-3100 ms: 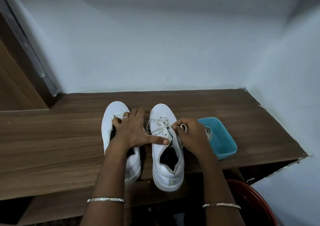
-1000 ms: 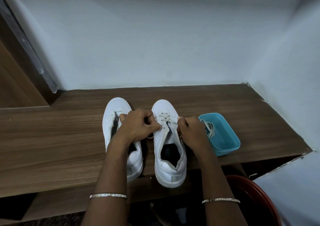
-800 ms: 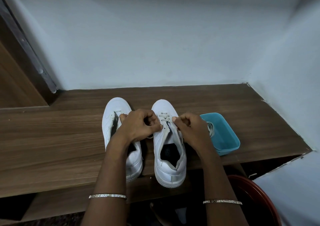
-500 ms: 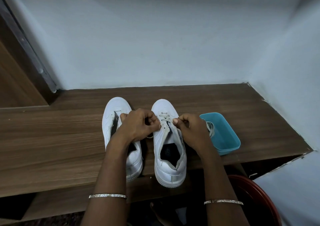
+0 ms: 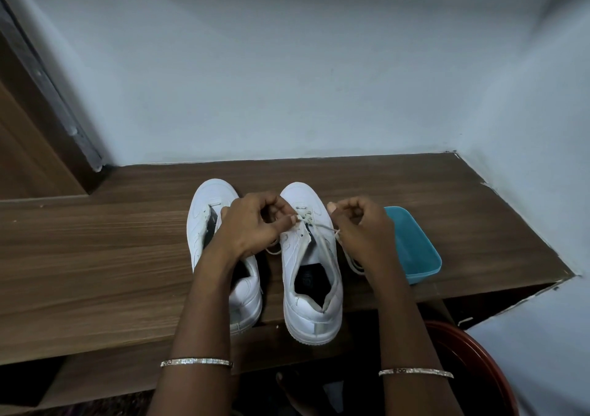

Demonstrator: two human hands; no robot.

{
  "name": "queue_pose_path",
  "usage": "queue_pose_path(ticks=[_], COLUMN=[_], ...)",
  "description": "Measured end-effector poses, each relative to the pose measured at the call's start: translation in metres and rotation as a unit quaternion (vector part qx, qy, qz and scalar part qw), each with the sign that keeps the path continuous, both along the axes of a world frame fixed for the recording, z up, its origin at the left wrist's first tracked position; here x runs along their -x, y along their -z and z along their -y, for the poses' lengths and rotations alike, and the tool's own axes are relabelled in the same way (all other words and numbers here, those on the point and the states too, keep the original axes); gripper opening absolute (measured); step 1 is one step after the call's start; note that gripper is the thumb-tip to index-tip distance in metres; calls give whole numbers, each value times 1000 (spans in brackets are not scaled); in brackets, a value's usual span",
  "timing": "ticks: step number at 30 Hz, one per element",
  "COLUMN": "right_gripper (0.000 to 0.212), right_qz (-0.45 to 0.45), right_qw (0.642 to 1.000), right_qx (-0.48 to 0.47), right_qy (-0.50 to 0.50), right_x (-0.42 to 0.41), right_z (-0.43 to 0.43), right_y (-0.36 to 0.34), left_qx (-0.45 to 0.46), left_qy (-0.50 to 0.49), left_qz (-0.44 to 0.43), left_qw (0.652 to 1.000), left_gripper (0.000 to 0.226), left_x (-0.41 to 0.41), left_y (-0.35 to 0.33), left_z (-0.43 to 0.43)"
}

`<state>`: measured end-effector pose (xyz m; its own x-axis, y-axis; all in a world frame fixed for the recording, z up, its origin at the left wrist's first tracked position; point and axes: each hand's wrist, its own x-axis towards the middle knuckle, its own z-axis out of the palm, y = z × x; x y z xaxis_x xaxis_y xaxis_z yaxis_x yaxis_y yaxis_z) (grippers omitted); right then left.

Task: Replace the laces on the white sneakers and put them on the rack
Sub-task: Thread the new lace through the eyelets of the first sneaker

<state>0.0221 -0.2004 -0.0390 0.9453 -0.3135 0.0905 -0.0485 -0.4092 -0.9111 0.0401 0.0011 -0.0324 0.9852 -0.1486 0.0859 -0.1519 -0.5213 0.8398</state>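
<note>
I'm looking down through the head camera at two white low-top sneakers. They sit side by side, toes to the wall, on the brown wood-grain shelf top. All the action is on the right-side sneaker. The left hand is curled, with thumb and forefinger pinching the off-white flat lace at the eyelets nearest the toe. The right hand is closed too, pinching the other strand just off the shoe's outer edge, so the lace runs taut across the tongue between the two hands. Loose tails trail down on either side of this shoe. By my reading the lace sits only in the toe-end row and the eyelets toward the ankle are bare, so this shoe is early in its lacing. I can't tell whether this is the fresh lace going in. The left-side sneaker shows no lace that I can see, though the forearm covers part of it. The teal plastic tub sits just beside the right hand, its near end hidden. A dark red round basin shows below the shelf edge. That leaves most of this shoe, the whole other shoe, then racking the pair.
</note>
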Motion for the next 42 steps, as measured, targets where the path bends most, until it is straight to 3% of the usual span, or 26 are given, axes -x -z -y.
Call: queue_pose_path(ticks=[2,5,8,12,16,22,34,42], right_gripper=[9,16,18,27,26,22,16,20], right_qz=[19,29,25,22,8,2,1,-6], right_qw=[997,985,971,955,956,977,983,983], right_qx=[-74,-172,-227,-275,-260,-161,-45,-48], right_qy=[16,-12,-70,-105,-139,-139,-178,-177], right_x=[-1,1,4,5,7,9,12,11], right_z=[4,7,4,0,-5,-4,-17,-14], right_y=[-3,-8,-10,-10,-9,-6,-5,-3], left_qx=[19,-2,-57,-65,-25,95,138,166], left_qy=[20,65,52,59,80,72,69,91], left_qz=[5,-54,-66,-86,-131,-215,-255,-246], left_qw=[1000,996,995,992,988,969,955,951], left_gripper=[13,30,45,40,23,5,9,17], left_x=[3,9,10,11,14,14,12,12], left_y=[-5,-14,-16,-17,-21,-19,-12,-11], left_z=[0,4,7,8,4,-10,-17,-20])
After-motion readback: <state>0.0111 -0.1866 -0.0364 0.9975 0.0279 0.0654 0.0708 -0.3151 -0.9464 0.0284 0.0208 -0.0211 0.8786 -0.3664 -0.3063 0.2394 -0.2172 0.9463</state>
